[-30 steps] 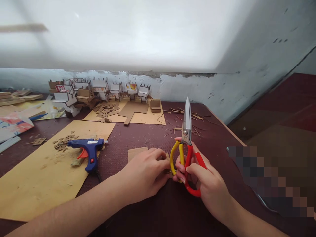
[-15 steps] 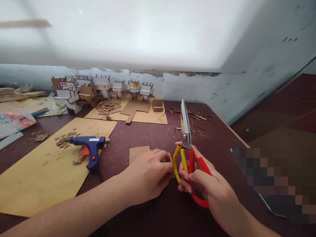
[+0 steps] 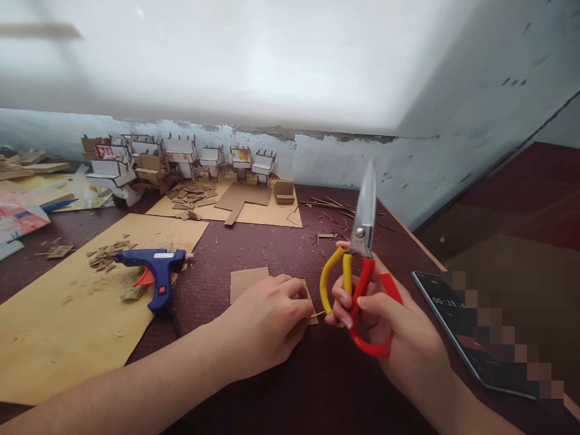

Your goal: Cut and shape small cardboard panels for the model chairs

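Observation:
My left hand point(image 3: 283, 314) is closed over a flat piece of cardboard point(image 3: 247, 284) on the dark table, its fingers curled down and the fingertips partly hidden. To its right, my right hand point(image 3: 394, 320) grips a pair of scissors point(image 3: 364, 223) with one yellow and one red handle. The blades point up and look closed together. A thin light strip point(image 3: 319, 314) spans the gap between the left fingers and the right fingertips; which hand holds it I cannot tell.
A blue glue gun point(image 3: 158, 266) lies on a yellowish board point(image 3: 90, 326) at left, beside cardboard scraps. Small cardboard models point(image 3: 181, 154) line the wall. Thin offcuts point(image 3: 330, 205) are scattered at the back right. A phone point(image 3: 462, 326) lies near the right edge.
My right hand has shifted right and slightly up, farther from my left hand, and the scissors now lean right. My left hand keeps its place on the cardboard. The view has turned slightly right.

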Action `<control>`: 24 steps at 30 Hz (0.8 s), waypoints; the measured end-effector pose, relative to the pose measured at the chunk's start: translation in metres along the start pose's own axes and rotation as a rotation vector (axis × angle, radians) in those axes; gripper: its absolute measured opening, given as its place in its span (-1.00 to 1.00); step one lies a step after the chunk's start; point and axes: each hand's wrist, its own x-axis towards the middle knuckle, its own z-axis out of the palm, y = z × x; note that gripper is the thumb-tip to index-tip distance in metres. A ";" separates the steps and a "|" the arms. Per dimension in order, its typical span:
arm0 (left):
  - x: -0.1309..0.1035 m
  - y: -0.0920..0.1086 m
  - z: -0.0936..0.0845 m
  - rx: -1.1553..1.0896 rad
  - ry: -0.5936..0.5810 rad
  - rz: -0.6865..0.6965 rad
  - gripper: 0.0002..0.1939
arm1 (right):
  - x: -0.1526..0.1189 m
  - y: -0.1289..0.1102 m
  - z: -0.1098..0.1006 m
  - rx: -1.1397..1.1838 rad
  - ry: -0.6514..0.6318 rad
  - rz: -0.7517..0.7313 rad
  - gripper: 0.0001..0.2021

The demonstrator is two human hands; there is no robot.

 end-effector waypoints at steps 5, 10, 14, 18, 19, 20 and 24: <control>0.002 0.001 -0.001 -0.005 -0.012 -0.012 -0.81 | 0.001 0.001 0.000 0.013 -0.013 -0.017 -0.45; 0.003 0.000 -0.002 -0.050 -0.012 -0.017 -0.78 | 0.001 0.013 0.008 -0.015 -0.067 0.016 -0.64; 0.003 -0.001 -0.001 -0.056 -0.003 -0.018 -0.79 | -0.002 0.017 0.015 -0.048 -0.018 0.024 -0.78; 0.002 -0.001 0.000 -0.064 0.010 -0.011 -0.81 | -0.001 0.014 0.017 -0.058 0.038 0.106 -0.57; 0.002 0.000 0.000 -0.065 0.013 -0.010 -0.81 | -0.001 0.013 0.017 -0.066 0.057 0.126 -0.49; 0.002 0.000 0.000 -0.066 0.015 -0.010 -0.82 | 0.000 0.013 0.017 -0.069 0.073 0.135 -0.40; 0.002 0.003 0.001 -0.081 0.018 -0.013 -0.80 | -0.002 0.013 0.014 -0.021 0.043 0.148 -0.25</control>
